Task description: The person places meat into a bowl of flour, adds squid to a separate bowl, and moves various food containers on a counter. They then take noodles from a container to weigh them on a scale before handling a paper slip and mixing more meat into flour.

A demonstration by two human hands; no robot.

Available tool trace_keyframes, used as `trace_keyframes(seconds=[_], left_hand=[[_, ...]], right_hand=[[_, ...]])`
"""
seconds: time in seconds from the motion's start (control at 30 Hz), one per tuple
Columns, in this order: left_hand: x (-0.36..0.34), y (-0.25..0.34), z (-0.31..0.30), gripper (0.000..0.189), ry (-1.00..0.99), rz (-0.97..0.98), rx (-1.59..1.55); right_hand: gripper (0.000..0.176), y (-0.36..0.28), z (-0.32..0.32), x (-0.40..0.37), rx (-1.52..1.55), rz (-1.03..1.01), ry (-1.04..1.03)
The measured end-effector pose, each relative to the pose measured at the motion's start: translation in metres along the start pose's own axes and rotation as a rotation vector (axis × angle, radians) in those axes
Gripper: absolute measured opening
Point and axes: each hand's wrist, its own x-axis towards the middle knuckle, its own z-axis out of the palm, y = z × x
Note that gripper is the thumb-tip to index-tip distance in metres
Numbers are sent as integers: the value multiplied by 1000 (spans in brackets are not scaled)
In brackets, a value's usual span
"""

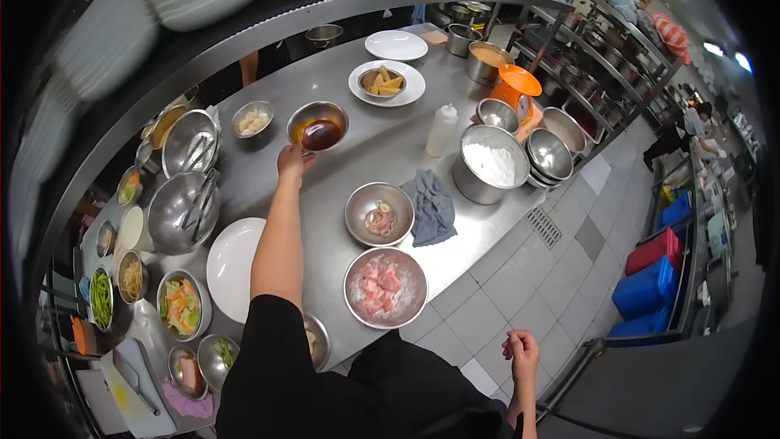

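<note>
Stretched forward over the steel table, my left hand [294,162] is at the near rim of a metal bowl of dark sauce [319,132], its fingers partly closed at the rim. My right hand [521,347] hangs beside my body over the floor, fingers curled, nearest to a bowl of floured raw meat [385,287]. A bowl of sliced onion [379,214] and a grey cloth [434,208] lie between. Left of the sauce is a bowl of pale pieces [253,120]. An empty white plate [236,270] lies partly behind my left arm.
A pot of white powder [491,164], a squeeze bottle [442,131] and a plate with fried pieces [386,84] stand to the right and back. Vegetable bowls [184,305] and a knife on a cutting board [136,386] are at left. A person [697,126] works far right.
</note>
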Motion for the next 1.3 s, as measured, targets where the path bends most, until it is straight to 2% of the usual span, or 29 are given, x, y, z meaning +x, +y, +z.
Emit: trace_keyframes(seconds=[0.23, 0.37, 0.57, 0.63, 0.67, 0.73, 0.8, 0.83, 0.9, 1.03, 1.07, 1.13, 1.2, 1.3], left_hand=[[81, -26, 12, 24, -12, 72, -25], [100, -30, 22, 25, 68, 6, -30], [115, -31, 16, 34, 2, 25, -114], [113, -31, 20, 46, 71, -17, -1], [107, -27, 25, 46, 92, -18, -8], [86, -12, 25, 55, 109, -66, 273], [72, -8, 5, 57, 82, 1, 440], [40, 6, 11, 56, 82, 74, 483], [-18, 45, 27, 49, 107, 86, 589], [-179, 96, 41, 42, 204, 157, 552], [-215, 95, 39, 39, 212, 205, 534], [-288, 83, 38, 35, 354, 192, 489], [-356, 58, 41, 33, 483, 136, 466], [-429, -1, 46, 31, 567, -20, 385]], right_hand=[[14, -23, -1, 66, -63, 48, 18], [14, -36, -2, 105, -109, 70, -29], [16, -44, 1, 172, -151, 59, -176], [15, -55, 4, 197, -132, 70, -274], [15, -63, 5, 210, -143, 69, -293], [14, -77, 9, 233, -148, 3, -457], [15, -90, 11, 256, -174, 16, -603], [15, -100, 16, 264, -202, -24, -708], [16, -109, 29, 280, -240, -50, -869], [17, -109, 66, 299, -248, -90, -1151], [17, -106, 75, 299, -265, -78, -1210], [19, -101, 97, 298, -247, -50, -1328], [25, -100, 121, 291, -211, 54, -1379], [27, -84, 157, 287, -130, 96, -1446]])
